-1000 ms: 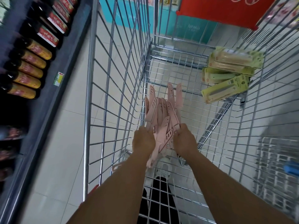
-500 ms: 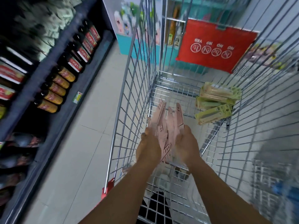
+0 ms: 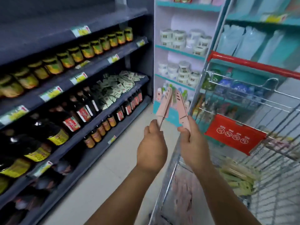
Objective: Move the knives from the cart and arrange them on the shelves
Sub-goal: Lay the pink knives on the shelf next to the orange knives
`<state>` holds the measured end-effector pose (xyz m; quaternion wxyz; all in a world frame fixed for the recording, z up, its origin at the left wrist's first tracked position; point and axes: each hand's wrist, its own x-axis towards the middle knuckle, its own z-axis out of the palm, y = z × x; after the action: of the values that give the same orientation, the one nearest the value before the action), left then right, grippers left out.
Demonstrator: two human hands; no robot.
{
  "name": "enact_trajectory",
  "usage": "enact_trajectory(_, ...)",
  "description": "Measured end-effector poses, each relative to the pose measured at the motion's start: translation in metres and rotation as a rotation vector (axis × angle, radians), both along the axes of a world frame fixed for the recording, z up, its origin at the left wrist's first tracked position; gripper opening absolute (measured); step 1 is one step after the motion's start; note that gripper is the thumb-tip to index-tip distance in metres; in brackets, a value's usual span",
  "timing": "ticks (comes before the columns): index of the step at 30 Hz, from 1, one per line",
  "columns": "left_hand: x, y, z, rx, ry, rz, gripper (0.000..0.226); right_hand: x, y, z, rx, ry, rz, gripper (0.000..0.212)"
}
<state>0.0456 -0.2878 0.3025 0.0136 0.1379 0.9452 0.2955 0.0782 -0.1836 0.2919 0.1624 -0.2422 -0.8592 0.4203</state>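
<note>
Both hands are raised above the wire cart (image 3: 170, 181), just past its left rim. My left hand (image 3: 151, 150) grips one bunch of pink knives (image 3: 164, 108) by the lower ends. My right hand (image 3: 193, 148) grips a second bunch of pink knives (image 3: 181, 109), tilted a little to the right. More pink knives (image 3: 180, 197) lie blurred on the cart's floor. Green-packaged knives (image 3: 235, 177) are stacked in the cart at the right.
Dark shelves (image 3: 97, 62) on the left carry jars, dark sauce bottles and small sachets. A white and teal shelf unit (image 3: 180, 51) with tubs stands ahead. The cart's red handle (image 3: 253, 64) and red seat flap (image 3: 233, 133) are at the right. Pale floor runs between.
Both hands lifted the pink knives out of the cart and up to the left, splitting them into two bunches. The view swung up from the cart floor to the shelves.
</note>
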Motion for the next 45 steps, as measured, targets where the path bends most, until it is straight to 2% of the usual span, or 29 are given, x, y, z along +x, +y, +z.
enact_trajectory(9, -0.081, -0.212, 0.086, 0.106, 0.207, 0.178, 0.034, -0.096, -0.19, 0.095, 0.058, 0.193, 0.201, 0.057)
enact_trajectory(12, -0.102, -0.285, 0.106, 0.117, 0.264, 0.238, 0.031, -0.126, -0.256, 0.113, 0.101, 0.196, 0.277, 0.046)
enact_trajectory(22, -0.141, -0.457, 0.157, 0.072, 0.349, 0.441, 0.043, -0.197, -0.43, 0.159, 0.188, 0.181, 0.539, 0.052)
enact_trajectory(29, -0.18, -0.525, 0.183, 0.012, 0.29, 0.616, 0.046, -0.254, -0.494, 0.185, 0.232, 0.181, 0.647, 0.045)
enact_trajectory(33, -0.219, -0.549, 0.186, -0.023, 0.227, 0.699, 0.055, -0.306, -0.525, 0.193, 0.348, 0.149, 0.675, 0.049)
enact_trajectory(35, -0.241, -0.554, 0.184, -0.033, 0.182, 0.727, 0.058, -0.334, -0.537, 0.195, 0.414, 0.119, 0.686, 0.053)
enact_trajectory(41, -0.308, -0.553, 0.177, -0.081, 0.044, 0.793, 0.05, -0.412, -0.555, 0.185, 0.577, 0.047, 0.724, 0.051)
enact_trajectory(45, -0.342, -0.547, 0.168, -0.19, -0.017, 0.783, 0.054, -0.45, -0.563, 0.172, 0.648, -0.042, 0.767, 0.055)
